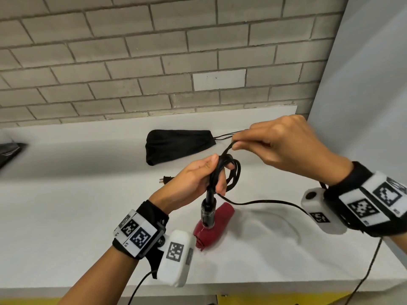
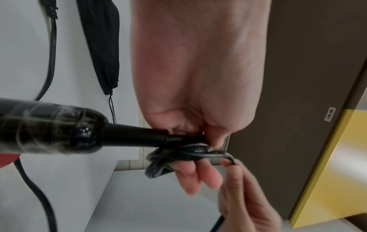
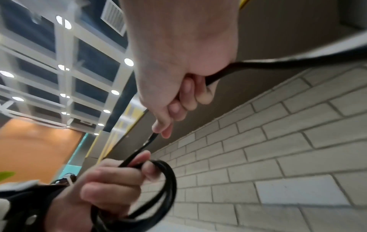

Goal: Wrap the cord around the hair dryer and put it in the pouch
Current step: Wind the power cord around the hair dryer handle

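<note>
One red hair dryer [image 1: 212,225] with a black handle stands nose-down on a white bench [image 1: 66,216], its handle pointing up, just in front of the person. One black cord [image 1: 233,172] leaves the top of the handle and is gathered into several loops above it; the exact count of loops cannot be told. The left hand [image 1: 193,181] has its fingers and thumb curled round those loops, gripping the bundle just over the handle's end. The right hand [image 1: 284,146], raised a little higher and beside it, pinches a single strand of the cord between thumb and forefinger, its other fingers curled in; the two hands are close but not touching. From there the cord trails down across the bench and off to the right. One plug [image 1: 165,179] lies on the bench behind the left hand. One black pouch [image 1: 176,145], lying flat with its drawstrings to the right, rests farther back near a grey brick wall [image 1: 154,51].
</note>
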Tool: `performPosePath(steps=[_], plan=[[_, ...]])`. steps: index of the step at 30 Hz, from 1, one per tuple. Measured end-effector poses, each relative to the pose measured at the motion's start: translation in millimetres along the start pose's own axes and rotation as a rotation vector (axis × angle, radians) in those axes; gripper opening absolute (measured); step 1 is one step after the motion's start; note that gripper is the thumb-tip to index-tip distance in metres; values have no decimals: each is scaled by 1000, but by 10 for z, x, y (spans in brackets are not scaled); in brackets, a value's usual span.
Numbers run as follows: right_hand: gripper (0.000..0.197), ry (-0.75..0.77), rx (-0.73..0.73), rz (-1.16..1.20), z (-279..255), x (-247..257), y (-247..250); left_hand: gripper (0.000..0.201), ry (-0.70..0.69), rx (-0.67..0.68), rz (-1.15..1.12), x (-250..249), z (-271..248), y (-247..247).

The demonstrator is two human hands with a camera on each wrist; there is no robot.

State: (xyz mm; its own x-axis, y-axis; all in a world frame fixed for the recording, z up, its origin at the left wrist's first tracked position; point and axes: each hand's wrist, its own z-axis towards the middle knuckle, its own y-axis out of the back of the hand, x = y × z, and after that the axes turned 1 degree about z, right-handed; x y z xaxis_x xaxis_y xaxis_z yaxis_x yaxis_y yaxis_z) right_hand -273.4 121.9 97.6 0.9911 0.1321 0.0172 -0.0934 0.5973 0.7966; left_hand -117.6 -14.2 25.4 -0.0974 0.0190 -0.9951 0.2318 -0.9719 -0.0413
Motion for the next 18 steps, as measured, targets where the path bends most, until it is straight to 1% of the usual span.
performPosePath(steps=[2, 4, 5, 6, 8, 9, 11, 12, 13, 14, 15, 16, 17, 18], plan=[[18, -85, 12, 74, -8, -83, -111, 44, 18, 12, 5, -26, -1, -3], [19, -168, 30, 98, -13, -165, -236, 46, 31, 23, 29, -50, 9, -9], [23, -202, 53, 95, -12, -208, -279, 48, 37, 33, 35, -63, 10, -17], [32, -216, 84, 88, -13, -259, -308, 51, 43, 38, 47, -71, 5, -20], [51, -163, 148, 44, -33, -377, -337, 50, 43, 21, 100, -89, -17, -19], [55, -100, 178, -9, -53, -433, -338, 44, 32, 5, 133, -97, -34, -8], [53, 11, 254, -160, -77, -580, -303, 31, 26, -10, 160, -112, -73, 22], [48, 20, 281, -222, -85, -694, -252, 30, 32, -4, 159, -122, -100, 43], [44, 13, 265, -265, -91, -837, -190, 30, 38, 3, 150, -134, -129, 63], [42, -51, 231, -275, -65, -959, -91, 30, 39, 1, 139, -150, -156, 85], [47, -112, 163, -280, -27, -1080, 22, 30, 35, -6, 133, -173, -177, 101], [56, -161, 104, -305, 5, -1180, 141, 30, 28, -9, 141, -200, -185, 112], [65, -168, 47, -342, 23, -1263, 253, 30, 21, 0, 155, -232, -189, 114], [67, -154, 20, -383, 68, -1313, 372, 30, 13, 18, 164, -268, -190, 114]])
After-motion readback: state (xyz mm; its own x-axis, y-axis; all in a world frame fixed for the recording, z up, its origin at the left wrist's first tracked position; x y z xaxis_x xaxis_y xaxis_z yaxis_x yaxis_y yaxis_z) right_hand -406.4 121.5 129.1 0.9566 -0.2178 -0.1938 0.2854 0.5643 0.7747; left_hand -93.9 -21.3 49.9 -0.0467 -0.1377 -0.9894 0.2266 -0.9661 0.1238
